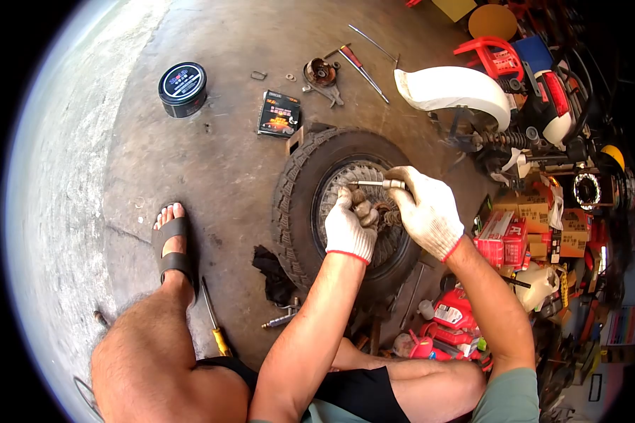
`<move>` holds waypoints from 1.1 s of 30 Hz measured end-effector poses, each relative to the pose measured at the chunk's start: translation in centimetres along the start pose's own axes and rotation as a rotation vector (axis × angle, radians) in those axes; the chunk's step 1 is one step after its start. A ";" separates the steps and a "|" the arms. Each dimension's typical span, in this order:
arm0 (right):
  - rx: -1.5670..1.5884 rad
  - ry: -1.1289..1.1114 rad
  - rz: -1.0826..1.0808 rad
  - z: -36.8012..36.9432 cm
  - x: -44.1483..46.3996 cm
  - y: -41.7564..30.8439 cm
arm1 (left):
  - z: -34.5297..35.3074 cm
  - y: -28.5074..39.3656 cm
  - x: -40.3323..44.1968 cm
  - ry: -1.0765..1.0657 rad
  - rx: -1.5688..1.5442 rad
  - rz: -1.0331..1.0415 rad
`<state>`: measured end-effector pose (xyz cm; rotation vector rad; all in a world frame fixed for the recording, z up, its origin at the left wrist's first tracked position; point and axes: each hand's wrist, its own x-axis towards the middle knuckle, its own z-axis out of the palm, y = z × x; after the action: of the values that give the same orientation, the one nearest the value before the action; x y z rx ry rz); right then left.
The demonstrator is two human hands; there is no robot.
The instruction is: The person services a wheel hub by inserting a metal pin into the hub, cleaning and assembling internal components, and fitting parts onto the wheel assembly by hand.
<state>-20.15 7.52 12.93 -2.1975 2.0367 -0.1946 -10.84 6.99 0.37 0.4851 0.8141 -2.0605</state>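
Note:
Both my hands wear white knit gloves with red cuffs, above a wheel with a knobby black tyre (294,204) lying flat on the floor. My right hand (428,213) pinches a thin silvery metal rod (371,183) at its thicker end, and the rod points left across the wheel. My left hand (350,229) is closed just below the rod's tip, its fingers curled; what it holds, if anything, I cannot make out. Beneath the hands, the grey ribbed rim (329,185) shows in part. A coiled spring-like part (389,216) sits between the hands.
On the floor beyond are a round black tub (183,89), a black box (279,113), a rusty round part (320,72) and a red screwdriver (363,73). A yellow-handled screwdriver (216,326) lies by my leg. Stacked parts, a white fender (453,88) and red bottles (455,310) crowd the right.

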 end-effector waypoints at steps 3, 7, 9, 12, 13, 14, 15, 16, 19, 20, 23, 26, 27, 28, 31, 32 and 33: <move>-0.095 -0.023 -0.001 0.9 1.5 0.3 | -0.1 0.5 0.5 -0.003 -0.136 -0.031; -0.137 -0.070 -0.037 2.1 2.9 0.5 | -1.3 1.0 1.6 -0.092 -0.236 -0.075; -0.153 -0.085 -0.043 2.6 3.2 0.5 | -1.6 1.1 1.9 -0.115 -0.252 -0.077; -0.181 -0.112 -0.048 2.7 3.9 0.4 | -1.2 1.2 1.7 -0.091 -0.245 -0.081; -0.192 -0.127 -0.048 2.6 4.1 0.4 | -0.9 1.3 1.5 -0.094 -0.247 -0.077; -0.192 -0.126 -0.053 2.6 4.4 0.2 | -0.7 1.3 1.3 -0.067 -0.216 -0.060; -0.198 -0.161 -0.033 2.4 4.7 0.0 | -0.5 1.2 1.2 -0.041 -0.184 -0.044; -0.203 -0.196 -0.013 2.2 5.0 -0.3 | -0.4 1.1 0.9 -0.059 -0.153 -0.006; -0.253 -0.247 -0.030 1.9 5.8 -0.8 | -0.5 1.1 1.0 -0.073 -0.165 -0.008; -0.253 -0.245 -0.034 1.9 6.1 -0.9 | -0.6 1.1 1.1 -0.072 -0.186 -0.008; -0.324 -0.268 -0.070 2.0 7.0 -1.1 | 0.5 1.5 0.4 -0.031 -0.188 -0.015; -0.324 -0.319 -0.056 1.8 8.0 -1.8 | 0.3 1.8 0.7 -0.050 -0.211 -0.024; -0.348 -0.347 -0.037 1.7 8.4 -2.1 | 0.4 1.8 0.6 -0.053 -0.224 -0.023; -0.372 -0.375 -0.017 1.7 8.7 -2.3 | 0.4 1.8 0.6 -0.055 -0.224 -0.023; -0.380 -0.409 -0.023 1.4 9.3 -2.4 | 0.5 2.0 0.5 -0.044 -0.218 -0.019; -0.381 -0.409 -0.023 1.3 9.2 -2.2 | 0.5 2.0 0.4 -0.034 -0.199 -0.021; -0.353 -0.406 -0.032 1.3 9.0 -1.8 | 0.6 2.0 0.3 -0.024 -0.181 -0.021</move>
<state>-17.46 -1.34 12.01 -2.2195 1.9149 0.6032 -9.39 5.59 -0.13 0.3528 0.9845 -1.9856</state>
